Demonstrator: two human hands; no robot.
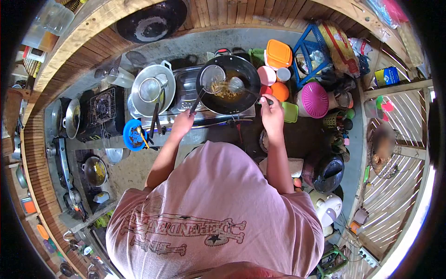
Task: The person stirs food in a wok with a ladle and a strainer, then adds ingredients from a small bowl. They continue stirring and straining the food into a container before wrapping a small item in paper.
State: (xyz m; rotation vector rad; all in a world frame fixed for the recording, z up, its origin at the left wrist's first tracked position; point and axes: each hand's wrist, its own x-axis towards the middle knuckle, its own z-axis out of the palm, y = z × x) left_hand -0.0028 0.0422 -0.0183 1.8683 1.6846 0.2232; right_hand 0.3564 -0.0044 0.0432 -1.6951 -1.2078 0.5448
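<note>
A black wok sits on the gas stove, with oil and thin browned strips of food in it. My left hand is closed round the dark handle of a wire-mesh strainer, whose round basket is over the left side of the wok. From the right, my right hand grips the handle of a ladle; its round grey head is down among the strips, close beside the strainer.
Left of the wok, a large metal pot carries another strainer and tongs. A blue bowl with a brush is at the counter edge. Plastic containers and a pink-lidded tub crowd the right.
</note>
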